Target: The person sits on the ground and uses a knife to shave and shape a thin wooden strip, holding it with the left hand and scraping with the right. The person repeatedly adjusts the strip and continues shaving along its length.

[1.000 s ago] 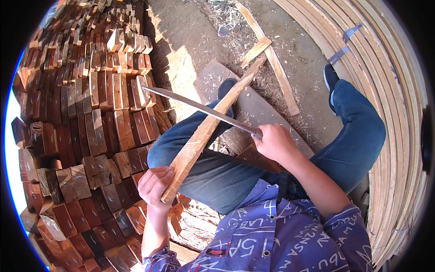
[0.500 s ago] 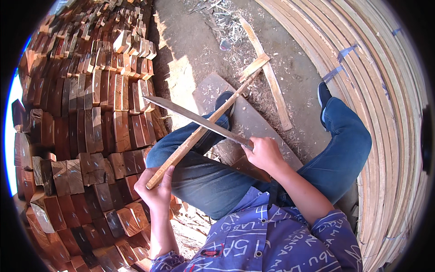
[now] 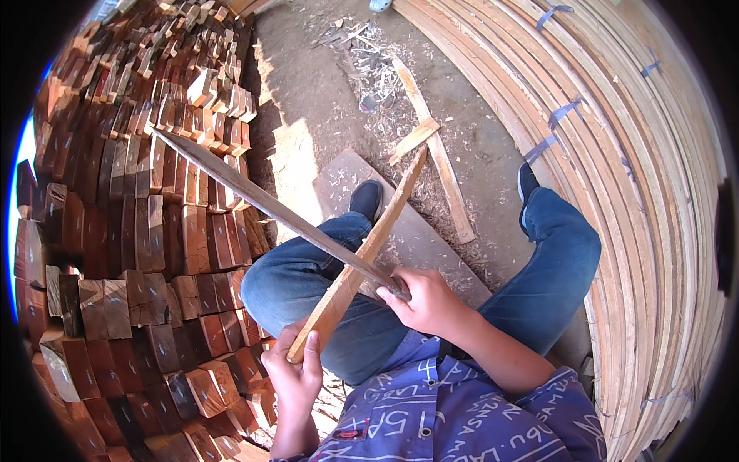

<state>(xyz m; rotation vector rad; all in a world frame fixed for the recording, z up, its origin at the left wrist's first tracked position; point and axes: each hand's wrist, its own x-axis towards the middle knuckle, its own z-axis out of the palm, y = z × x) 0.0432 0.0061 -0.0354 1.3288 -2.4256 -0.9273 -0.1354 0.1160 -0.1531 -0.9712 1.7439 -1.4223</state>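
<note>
Head view: long pale wooden stick (image 3: 368,248), rough-hewn.

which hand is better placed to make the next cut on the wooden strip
Right, most likely. The right hand grips the long blade, which crosses the wooden strip. The left hand only holds the strip's near end.

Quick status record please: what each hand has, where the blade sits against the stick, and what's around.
left hand: grips lower end of wooden stick
right hand: grips handle of long blade
blade vs stick: crosses over it above the knee
stick's far end: on flat board by the shoe
left side: stacked wood blocks
right side: bundled slats
ground: shavings, loose slats
</note>
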